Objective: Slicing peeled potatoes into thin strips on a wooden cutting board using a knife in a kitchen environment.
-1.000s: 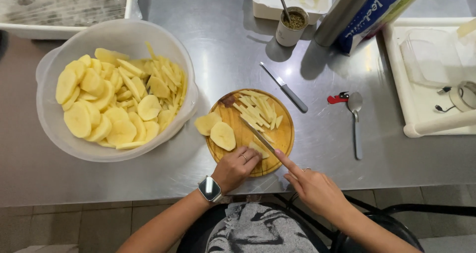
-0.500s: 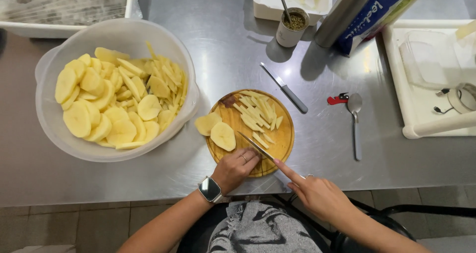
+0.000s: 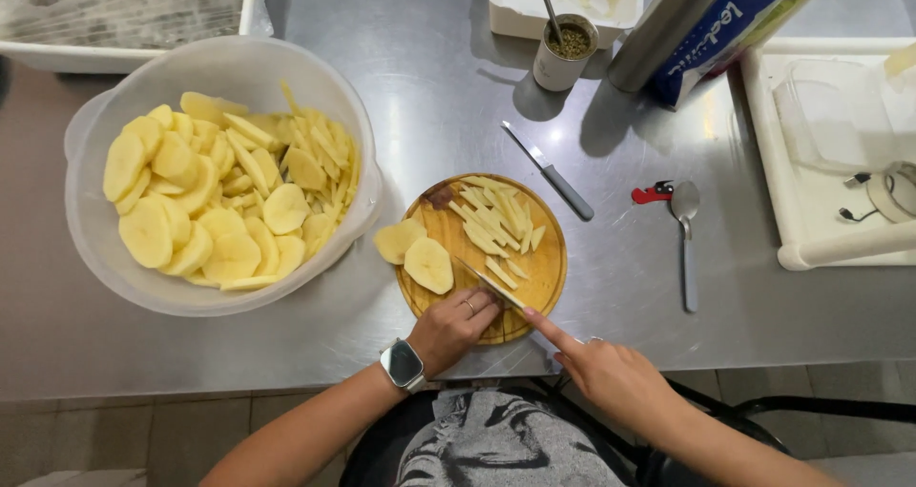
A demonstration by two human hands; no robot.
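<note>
Your right hand [image 3: 611,377] is closest to you, fist closed around a knife handle with the forefinger stretched along the back of the thin steel blade [image 3: 489,283]. Your left hand [image 3: 456,327], a watch on its wrist, sits at the near edge of the round wooden chopping board [image 3: 544,277], fingers curled and pressed together just beside the blade; whether they pin down a piece you cannot tell. On the board, two pale potato slices [image 3: 427,264] lie left of the blade, and a heap of cut potato sticks [image 3: 494,222] lies beyond it. Farther left stands a large white plastic bowl [image 3: 95,258] full of slices. A grey-handled knife [image 3: 551,171] and a metal spoon [image 3: 686,241] rest on the steel table [image 3: 429,96].
</note>
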